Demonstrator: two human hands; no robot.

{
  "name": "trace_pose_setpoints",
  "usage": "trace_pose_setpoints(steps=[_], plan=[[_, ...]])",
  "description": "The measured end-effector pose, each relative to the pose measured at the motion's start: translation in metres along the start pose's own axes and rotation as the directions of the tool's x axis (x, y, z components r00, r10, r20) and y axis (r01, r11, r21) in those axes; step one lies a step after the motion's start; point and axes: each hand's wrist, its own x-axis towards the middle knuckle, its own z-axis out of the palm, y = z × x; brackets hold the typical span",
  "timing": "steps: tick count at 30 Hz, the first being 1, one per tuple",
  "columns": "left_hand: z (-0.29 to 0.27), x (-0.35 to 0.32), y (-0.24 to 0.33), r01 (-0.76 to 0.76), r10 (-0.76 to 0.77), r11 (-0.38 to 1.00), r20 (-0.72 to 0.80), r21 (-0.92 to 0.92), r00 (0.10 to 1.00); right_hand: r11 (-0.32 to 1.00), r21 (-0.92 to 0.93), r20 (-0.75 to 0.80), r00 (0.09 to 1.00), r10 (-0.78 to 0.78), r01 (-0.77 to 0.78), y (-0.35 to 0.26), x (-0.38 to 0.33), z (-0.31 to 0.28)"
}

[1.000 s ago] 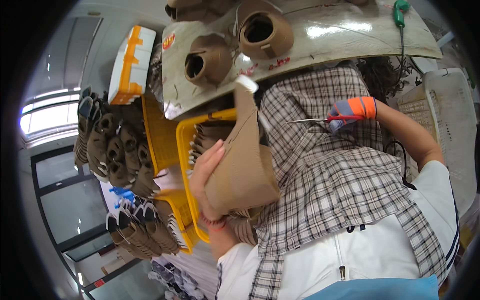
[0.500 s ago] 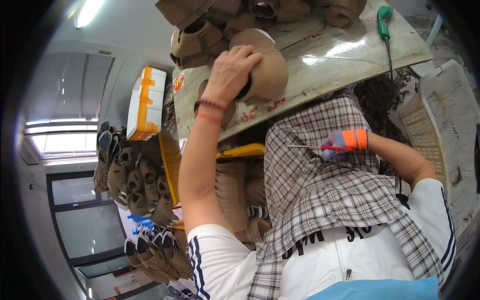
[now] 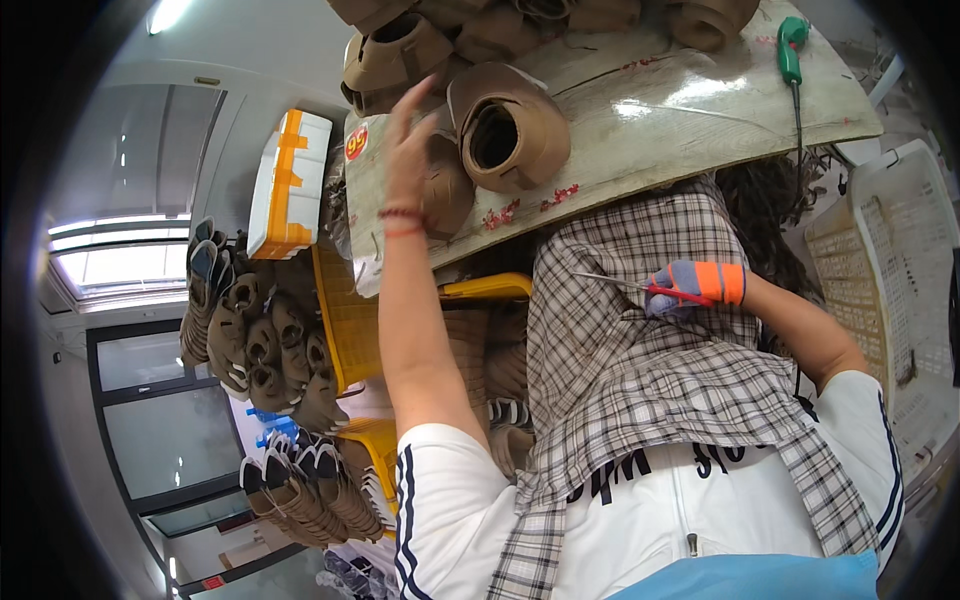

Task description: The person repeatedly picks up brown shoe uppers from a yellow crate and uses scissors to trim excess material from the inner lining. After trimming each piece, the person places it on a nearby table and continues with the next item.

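My bare left hand (image 3: 408, 150) is raised at the table's left side, fingers stretched out and slightly blurred, with nothing held. Right beside it, a brown shoe upper (image 3: 512, 140) rests on the table, its round opening facing me. A second brown shoe upper (image 3: 449, 188) lies partly behind my left wrist. Over my lap, my right hand (image 3: 672, 288), in a grey and orange glove, is closed around scissors (image 3: 694, 294) with red handles. Their thin metal blades point left, a little apart.
More brown shoe uppers (image 3: 398, 52) are heaped along the table's far side. A green-handled tool (image 3: 791, 50) with a cord lies at the far right of the table (image 3: 690, 120). Yellow racks (image 3: 340, 325) with stacked uppers stand at left, a white basket (image 3: 880, 235) at right.
My left hand has let go of the shoe upper and moved left, fingers now straightened. The upper now shows its round opening. The scissors' blades have parted slightly in my right hand.
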Motion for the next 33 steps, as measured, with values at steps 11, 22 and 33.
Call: trace_pose_setpoints(steps=[11,22,33], plan=[[-0.069,-0.088,-0.078,0.191,-0.117,0.683,-0.153,0.705,0.981,0.975,0.072,-0.017,0.977,0.213,-0.212,-0.002,0.014,0.003],[-0.139,-0.168,0.018,0.122,-0.179,0.984,-0.650,-0.131,0.739,0.904,-0.404,-0.368,0.930,-0.022,-0.138,-0.038,-0.023,0.014],[0.039,-0.381,0.017,0.421,-0.421,0.905,-0.007,0.067,0.907,0.449,-0.882,-0.166,0.795,-0.583,0.145,-0.081,0.008,0.038]])
